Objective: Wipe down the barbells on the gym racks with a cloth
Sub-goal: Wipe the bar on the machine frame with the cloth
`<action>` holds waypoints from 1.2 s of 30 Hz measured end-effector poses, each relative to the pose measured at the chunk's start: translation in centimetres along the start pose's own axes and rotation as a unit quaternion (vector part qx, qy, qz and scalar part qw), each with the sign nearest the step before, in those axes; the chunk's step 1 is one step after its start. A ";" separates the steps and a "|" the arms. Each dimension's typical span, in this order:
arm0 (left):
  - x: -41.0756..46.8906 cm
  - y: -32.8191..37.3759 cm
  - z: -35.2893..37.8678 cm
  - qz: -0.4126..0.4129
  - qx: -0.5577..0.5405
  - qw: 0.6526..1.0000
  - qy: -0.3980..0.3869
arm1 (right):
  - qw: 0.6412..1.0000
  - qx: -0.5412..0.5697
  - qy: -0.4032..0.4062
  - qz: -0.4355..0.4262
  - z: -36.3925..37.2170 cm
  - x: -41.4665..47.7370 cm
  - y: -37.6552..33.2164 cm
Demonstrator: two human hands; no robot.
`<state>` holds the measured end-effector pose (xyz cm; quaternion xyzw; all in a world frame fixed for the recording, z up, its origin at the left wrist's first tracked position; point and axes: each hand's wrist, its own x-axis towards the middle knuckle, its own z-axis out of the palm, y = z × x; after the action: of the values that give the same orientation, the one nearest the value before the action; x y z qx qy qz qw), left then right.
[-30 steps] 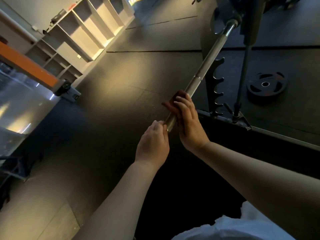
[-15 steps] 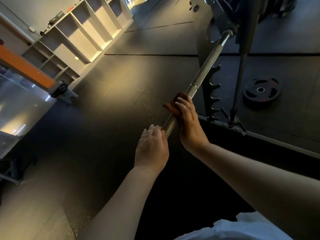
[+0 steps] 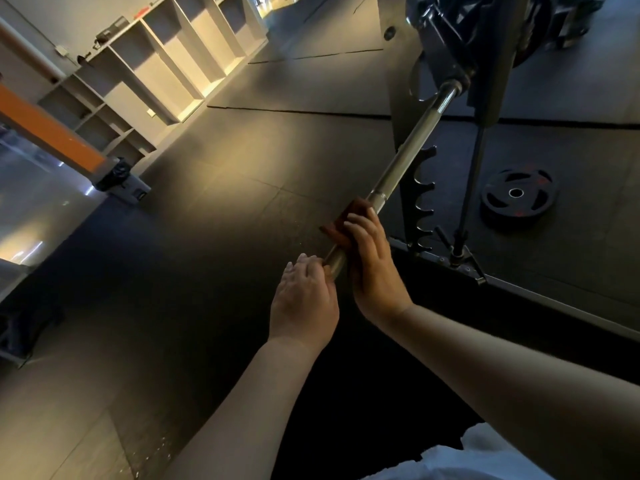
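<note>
Grips a reddish-brown cloth (image 3: 358,206) around the steel barbell (image 3: 408,147) with the right hand (image 3: 374,268), fingers curled over both, just up from the bar's near end. Touches that end with the left hand (image 3: 304,299), fingers loosely bent; cannot tell whether closed on it. Far along the barbell, a black rack (image 3: 446,46) holding its other end.

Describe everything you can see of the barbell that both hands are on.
The barbell is a long, round bar of shiny, silver-grey metal, with a thin collar ring partway along. It runs on a slant from the lower middle of the view up to the right, where its far end meets the dark rack. The right hand grips it through a reddish-brown cloth just below the collar; the left hand holds its near end.
</note>
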<state>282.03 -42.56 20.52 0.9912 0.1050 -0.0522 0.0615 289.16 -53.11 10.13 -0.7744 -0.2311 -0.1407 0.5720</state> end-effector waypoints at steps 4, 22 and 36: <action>0.9 0.5 0.1 -0.004 0.006 1.000 0.005 | 0.999 -0.017 -0.041 -0.030 -0.3 -0.7 0.5; 5.6 4.0 -0.1 -0.003 -0.002 1.000 0.003 | 0.993 -0.063 -0.076 -0.063 -5.4 7.1 4.4; 9.0 6.7 0.8 -0.021 -0.002 0.999 0.030 | 0.981 -0.103 -0.127 -0.101 -8.9 11.1 7.6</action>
<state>292.13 -47.40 19.46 0.9898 0.1278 -0.0236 0.0589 303.03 -61.22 11.96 -0.8134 -0.3633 -0.1217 0.4377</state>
